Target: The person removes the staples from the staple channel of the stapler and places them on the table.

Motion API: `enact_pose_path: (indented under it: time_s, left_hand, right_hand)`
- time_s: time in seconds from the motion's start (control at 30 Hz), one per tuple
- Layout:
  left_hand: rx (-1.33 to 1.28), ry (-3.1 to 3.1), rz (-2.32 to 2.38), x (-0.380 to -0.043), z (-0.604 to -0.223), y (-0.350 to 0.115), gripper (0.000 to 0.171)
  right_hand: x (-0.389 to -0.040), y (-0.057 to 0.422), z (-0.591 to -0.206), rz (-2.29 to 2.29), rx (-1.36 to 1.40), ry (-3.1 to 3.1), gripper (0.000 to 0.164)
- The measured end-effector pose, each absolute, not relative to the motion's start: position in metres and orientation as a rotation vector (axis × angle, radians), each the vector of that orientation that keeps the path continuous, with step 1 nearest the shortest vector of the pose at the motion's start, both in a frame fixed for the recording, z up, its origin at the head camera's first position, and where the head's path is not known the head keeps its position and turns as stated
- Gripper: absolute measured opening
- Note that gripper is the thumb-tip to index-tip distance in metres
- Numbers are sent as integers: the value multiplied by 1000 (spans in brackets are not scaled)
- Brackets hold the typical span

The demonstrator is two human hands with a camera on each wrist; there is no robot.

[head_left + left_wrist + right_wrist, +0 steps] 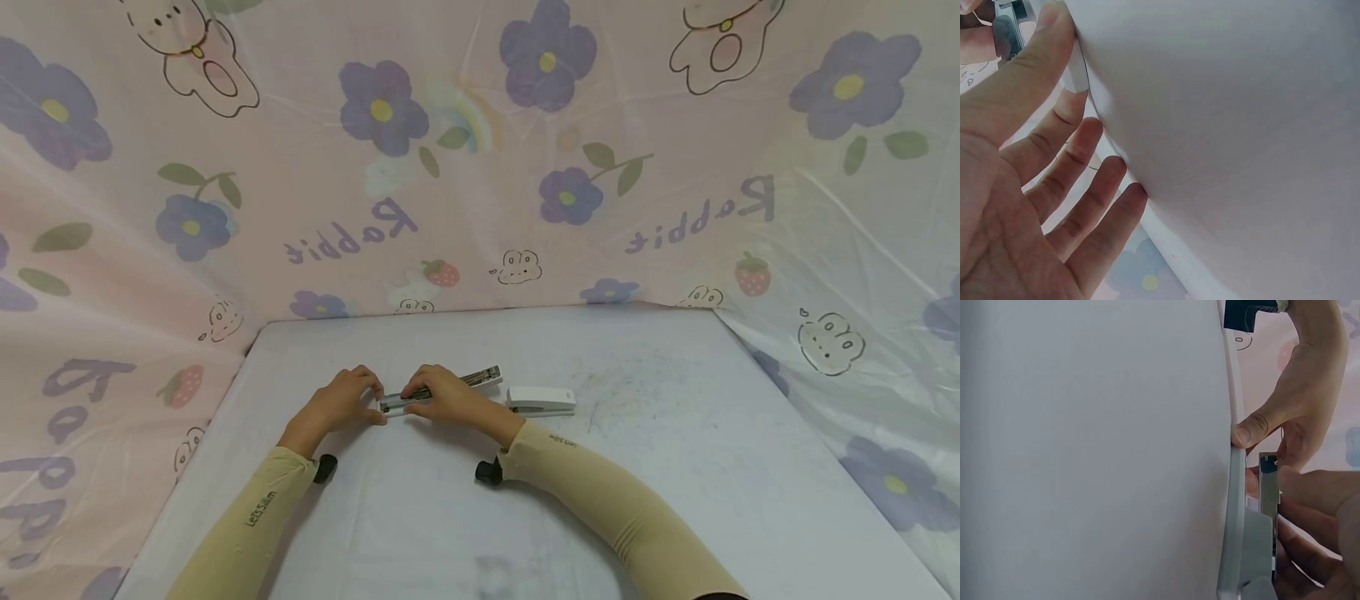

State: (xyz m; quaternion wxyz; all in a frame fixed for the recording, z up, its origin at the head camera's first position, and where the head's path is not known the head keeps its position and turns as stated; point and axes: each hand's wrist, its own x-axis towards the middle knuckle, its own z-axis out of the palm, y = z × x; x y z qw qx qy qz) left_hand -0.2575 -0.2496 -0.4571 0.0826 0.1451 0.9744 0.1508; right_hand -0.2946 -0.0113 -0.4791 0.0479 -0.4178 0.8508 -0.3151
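An opened stapler (480,377) lies slantwise on the table, its top swung back so that the metal inside shows. My left hand (341,404) holds its left end; in the left wrist view the thumb and index finger are on the white end (1077,72), with the other fingers spread. My right hand (450,400) grips the stapler near its middle, thumb on the near side and fingers beyond. The right wrist view shows the metal rail (1269,487) by the right fingers. Part of the stapler is hidden behind the right hand.
A second white stapler (542,400), closed, stands just right of the opened one, close to my right wrist. The white table (405,533) meets a printed cloth (480,192) at its back and sides.
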Motion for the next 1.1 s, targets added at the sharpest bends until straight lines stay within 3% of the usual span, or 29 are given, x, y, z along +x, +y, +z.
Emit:
enact_pose_path:
  time_s: [0.47,0.8,1.1]
  left_hand:
    - [438,2904,470,-256,-453,-250,39]
    - [427,2895,464,-258,-454,-249,40]
    - [429,2895,464,-258,-454,-250,39]
  right_hand:
    - [-298,-20,-479,-1103,-1136,2573,7]
    - [-303,-23,-482,-1194,-1098,2519,5]
    - [-305,-25,-485,-1163,-1134,2524,21]
